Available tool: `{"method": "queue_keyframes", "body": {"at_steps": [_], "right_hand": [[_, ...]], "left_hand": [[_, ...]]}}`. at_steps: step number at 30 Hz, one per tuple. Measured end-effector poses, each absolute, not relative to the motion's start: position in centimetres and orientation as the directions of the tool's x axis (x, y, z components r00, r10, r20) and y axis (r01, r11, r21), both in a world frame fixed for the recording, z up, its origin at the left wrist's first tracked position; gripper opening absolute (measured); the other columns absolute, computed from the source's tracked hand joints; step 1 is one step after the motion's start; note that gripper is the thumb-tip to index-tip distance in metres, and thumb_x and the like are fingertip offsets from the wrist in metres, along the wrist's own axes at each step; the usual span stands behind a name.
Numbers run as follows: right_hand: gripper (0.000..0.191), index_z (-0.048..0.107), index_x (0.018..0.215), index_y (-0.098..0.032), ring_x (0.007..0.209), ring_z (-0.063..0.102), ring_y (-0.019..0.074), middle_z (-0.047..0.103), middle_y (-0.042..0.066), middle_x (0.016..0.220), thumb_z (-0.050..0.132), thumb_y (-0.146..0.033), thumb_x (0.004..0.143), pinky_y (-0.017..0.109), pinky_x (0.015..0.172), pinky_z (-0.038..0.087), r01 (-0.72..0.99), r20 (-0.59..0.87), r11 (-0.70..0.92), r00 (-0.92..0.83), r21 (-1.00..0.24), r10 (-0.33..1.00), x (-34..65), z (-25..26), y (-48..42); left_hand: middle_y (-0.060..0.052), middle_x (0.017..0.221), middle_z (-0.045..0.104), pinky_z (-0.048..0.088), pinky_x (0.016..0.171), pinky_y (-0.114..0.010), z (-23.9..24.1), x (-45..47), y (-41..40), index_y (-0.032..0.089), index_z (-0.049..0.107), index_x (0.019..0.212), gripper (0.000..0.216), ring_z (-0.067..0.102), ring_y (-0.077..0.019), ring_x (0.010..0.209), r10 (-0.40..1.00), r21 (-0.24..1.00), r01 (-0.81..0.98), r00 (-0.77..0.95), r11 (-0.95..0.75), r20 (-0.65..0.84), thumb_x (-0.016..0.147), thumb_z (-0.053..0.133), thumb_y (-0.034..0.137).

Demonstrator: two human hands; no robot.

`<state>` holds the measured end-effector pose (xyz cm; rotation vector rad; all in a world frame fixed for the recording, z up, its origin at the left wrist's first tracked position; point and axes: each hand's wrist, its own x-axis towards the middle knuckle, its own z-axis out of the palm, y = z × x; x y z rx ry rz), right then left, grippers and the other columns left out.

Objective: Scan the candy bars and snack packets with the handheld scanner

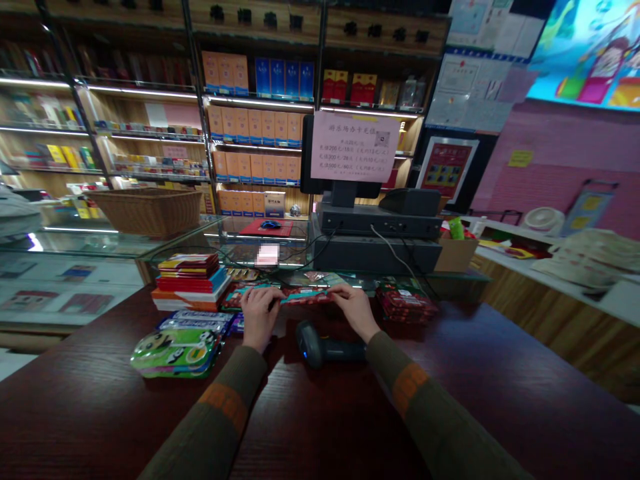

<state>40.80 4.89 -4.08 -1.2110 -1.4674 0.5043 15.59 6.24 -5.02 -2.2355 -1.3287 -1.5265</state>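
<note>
Worktop (320, 420): dark reddish-brown wood, glossy. Shop interior: lit shelving (257, 100) behind, glass display case (75, 280) on left with wicker basket (150, 212) on top, pink wall (525, 160) and bright screen (590, 60) at right.

Writing: pink sheet (353, 148) on the monitor (308, 150), Chinese heading 游乐场办卡充值, QR code, price lines incl. 200元, 300元, 500元; smallest print unreadable. Orange boxes (250, 127) and blue boxes (284, 78) on shelves, brand too small. Green pack (175, 353) has panda pictures, lettering blurred.

Red-and-teal packet (306, 295) spans between both hands near far side of worktop, beyond the barcode scanner (327, 350); label illegible, can't tell if it touches the wood. Left hand (259, 317): fingers closed on packet's left part. Right hand (356, 310): fingers pinched together on its right end. Red packets (404, 301) piled right, stack of boxes (189, 283) left.
</note>
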Motion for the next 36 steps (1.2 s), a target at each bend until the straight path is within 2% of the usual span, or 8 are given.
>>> {"method": "queue_keyframes", "body": {"at_steps": [4, 8, 11, 15, 20, 25, 36], "right_hand": [[0.02, 0.076, 0.09, -0.023, 0.092, 0.073, 0.0249, 0.078, 0.004, 0.092, 0.063, -0.034, 0.08, 0.037, 0.084, 0.055, 0.41, 0.46, 0.373, 0.136, -0.832, 0.877, 41.0, -4.0, 4.6], [0.024, 0.077, 0.085, -0.023, 0.09, 0.072, 0.0258, 0.078, 0.004, 0.089, 0.058, -0.039, 0.085, 0.04, 0.086, 0.054, 0.493, 0.466, 0.343, 0.148, -0.8, 0.872, 40.9, -3.5, 3.9], [0.023, 0.076, 0.084, -0.024, 0.09, 0.073, 0.0264, 0.078, 0.004, 0.09, 0.064, -0.043, 0.083, 0.039, 0.086, 0.055, 0.462, 0.433, 0.326, 0.146, -0.825, 0.89, 40.8, -3.5, 3.8], [0.019, 0.076, 0.09, -0.024, 0.093, 0.074, 0.0264, 0.079, 0.005, 0.095, 0.072, -0.037, 0.077, 0.039, 0.086, 0.057, 0.401, 0.403, 0.31, 0.172, -0.862, 0.899, 40.7, -4.3, 4.3], [0.014, 0.077, 0.089, -0.026, 0.093, 0.074, 0.0252, 0.079, 0.003, 0.094, 0.069, -0.029, 0.078, 0.04, 0.089, 0.057, 0.484, 0.427, 0.284, 0.215, -0.828, 0.878, 40.6, -4.8, 4.7], [0.015, 0.078, 0.09, -0.028, 0.092, 0.074, 0.0256, 0.079, 0.003, 0.094, 0.068, -0.027, 0.079, 0.041, 0.089, 0.057, 0.525, 0.449, 0.283, 0.219, -0.802, 0.866, 40.4, -4.4, 4.6], [0.018, 0.08, 0.088, -0.026, 0.09, 0.073, 0.0251, 0.079, 0.003, 0.093, 0.064, -0.027, 0.079, 0.039, 0.087, 0.056, 0.523, 0.455, 0.266, 0.274, -0.81, 0.847, 39.2, -3.5, 4.0]], "left_hand": [[0.0, 0.101, 0.074, 0.033, 0.1, -0.043, -4.9, 15.6, 6.1, 0.027, 0.066, 0.092, 0.014, 0.065, -0.0214, 0.101, 0.608, 0.337, 0.73, 0.134, -0.595, 0.783, 0.092, 0.054, 0.021], [-0.001, 0.1, 0.074, 0.034, 0.095, -0.042, -4.8, 15.7, 6.0, 0.027, 0.066, 0.095, 0.013, 0.064, -0.0217, 0.097, 0.623, 0.296, 0.768, 0.167, -0.568, 0.764, 0.093, 0.055, 0.023], [-0.001, 0.1, 0.074, 0.034, 0.092, -0.042, -4.8, 15.8, 5.9, 0.028, 0.066, 0.095, 0.011, 0.062, -0.023, 0.098, 0.626, 0.27, 0.794, 0.171, -0.545, 0.761, 0.092, 0.057, 0.024], [0.0, 0.094, 0.074, 0.033, 0.094, -0.043, -4.7, 16.0, 5.9, 0.029, 0.067, 0.095, 0.01, 0.062, -0.0232, 0.096, 0.63, 0.248, 0.804, 0.193, -0.541, 0.752, 0.093, 0.057, 0.026], [-0.001, 0.09, 0.074, 0.032, 0.095, -0.044, -4.8, 16.1, 6.0, 0.029, 0.068, 0.096, 0.012, 0.062, -0.023, 0.092, 0.637, 0.232, 0.811, 0.21, -0.538, 0.742, 0.094, 0.056, 0.028], [-0.001, 0.094, 0.075, 0.033, 0.096, -0.044, -5.0, 16.0, 6.1, 0.03, 0.07, 0.097, 0.017, 0.062, -0.0222, 0.095, 0.651, 0.275, 0.777, 0.218, -0.567, 0.727, 0.096, 0.053, 0.031], [0.0, 0.097, 0.076, 0.037, 0.099, -0.045, -5.6, 16.5, 6.8, 0.03, 0.073, 0.098, 0.019, 0.063, -0.0212, 0.095, 0.732, 0.474, 0.651, 0.189, -0.593, 0.655, 0.093, 0.055, 0.025]]}}
